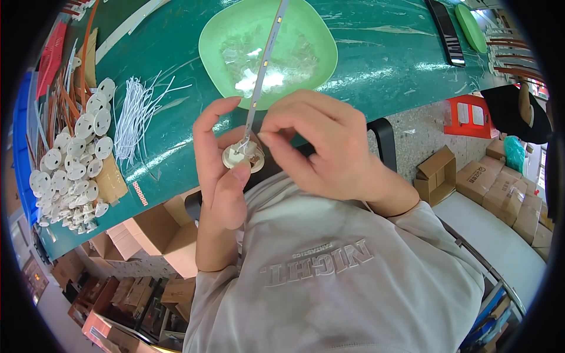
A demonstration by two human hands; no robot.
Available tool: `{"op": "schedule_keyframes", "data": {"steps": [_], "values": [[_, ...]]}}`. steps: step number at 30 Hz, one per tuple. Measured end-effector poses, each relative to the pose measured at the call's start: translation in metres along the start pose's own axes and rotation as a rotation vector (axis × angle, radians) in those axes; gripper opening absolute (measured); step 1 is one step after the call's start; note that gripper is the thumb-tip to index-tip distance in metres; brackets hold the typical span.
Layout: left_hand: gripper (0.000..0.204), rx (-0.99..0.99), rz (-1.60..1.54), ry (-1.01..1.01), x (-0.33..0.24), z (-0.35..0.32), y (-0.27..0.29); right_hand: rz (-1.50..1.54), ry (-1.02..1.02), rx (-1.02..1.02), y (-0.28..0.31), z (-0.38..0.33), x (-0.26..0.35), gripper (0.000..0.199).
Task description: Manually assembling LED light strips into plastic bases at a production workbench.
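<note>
My left hand is closed round a small white round cap, thumb across its near side and fingers behind. From the cap a narrow LED strip, with small yellow chips along it, stands up and away over the green bowl. Short white wires show at the strip's foot, on top of the cap. Just right of them my right hand has thumb and forefinger pinched together beside the strip. Whatever the pinch holds, if anything, is too small to make out. Inside the bowl lie clear, shiny pieces.
Left on the green table are a bundle of white wires and a heap of white round caps with strips attached. A black tray lies far right. Cardboard boxes stand below the table, and a red stool at right.
</note>
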State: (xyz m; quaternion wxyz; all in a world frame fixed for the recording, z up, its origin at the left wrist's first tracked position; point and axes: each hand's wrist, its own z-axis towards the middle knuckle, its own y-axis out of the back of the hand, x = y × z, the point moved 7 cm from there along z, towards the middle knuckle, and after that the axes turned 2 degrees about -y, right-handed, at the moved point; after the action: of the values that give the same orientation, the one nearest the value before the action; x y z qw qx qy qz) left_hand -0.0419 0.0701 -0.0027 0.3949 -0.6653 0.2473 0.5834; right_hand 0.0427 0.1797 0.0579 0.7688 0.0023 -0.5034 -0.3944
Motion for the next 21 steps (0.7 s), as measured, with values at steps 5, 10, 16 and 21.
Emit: {"op": "schedule_keyframes", "data": {"steps": [5, 10, 16, 21], "values": [[0.077, 0.017, 0.009, -0.03, 0.001, 0.002, 0.001, -0.036, -0.079, -0.033, 0.015, 0.003, -0.011, 0.011], [0.071, -0.035, -0.015, -0.042, -0.001, 0.004, 0.0, -0.15, -0.127, -0.151, 0.045, 0.009, -0.025, 0.004], [0.062, 0.083, -0.158, -0.11, 0.001, 0.007, 0.005, -0.332, -0.243, -0.289, 0.106, 0.013, -0.059, 0.006], [0.063, 0.051, -0.231, -0.143, 0.003, 0.007, 0.009, -0.627, -0.199, -0.395, 0.122, 0.013, -0.059, 0.021]]}}
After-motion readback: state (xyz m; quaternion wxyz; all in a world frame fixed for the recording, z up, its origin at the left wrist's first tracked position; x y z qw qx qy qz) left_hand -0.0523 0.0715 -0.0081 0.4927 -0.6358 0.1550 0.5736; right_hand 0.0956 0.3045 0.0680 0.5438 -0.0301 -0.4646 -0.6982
